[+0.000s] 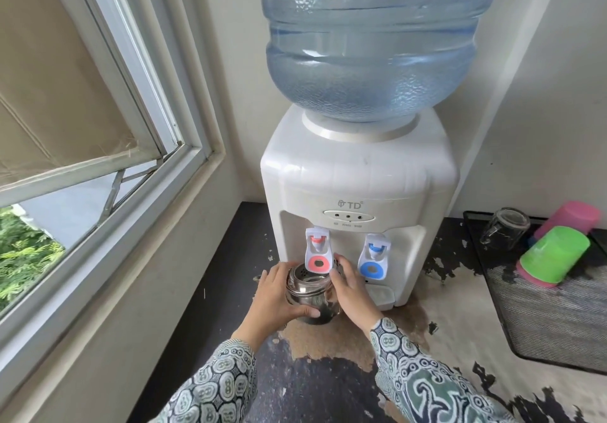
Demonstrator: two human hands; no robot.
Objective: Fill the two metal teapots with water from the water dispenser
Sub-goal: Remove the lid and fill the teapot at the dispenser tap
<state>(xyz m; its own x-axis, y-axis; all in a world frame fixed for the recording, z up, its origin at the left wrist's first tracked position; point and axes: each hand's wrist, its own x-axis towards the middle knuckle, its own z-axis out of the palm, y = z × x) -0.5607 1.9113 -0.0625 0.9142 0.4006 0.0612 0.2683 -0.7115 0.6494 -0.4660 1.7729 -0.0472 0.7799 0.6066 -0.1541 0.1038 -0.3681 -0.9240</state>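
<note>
Fingers of your left hand (274, 294) and right hand (353, 286) curl around one metal teapot (310, 294) beneath the red tap (317, 251). No water flows visibly; second teapot unseen, filling apparently outstanding.

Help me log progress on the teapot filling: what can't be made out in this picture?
- Water level in the teapot: red tap overlaps its mouth, head view.
- Teapot handle and spout: hidden behind the left hand and right hand.
- Second teapot: not in view.
- Any flow from the tap: not visible.
- Labels under the dispenser lights: too small.
- Water bottle top: cut off.
</note>
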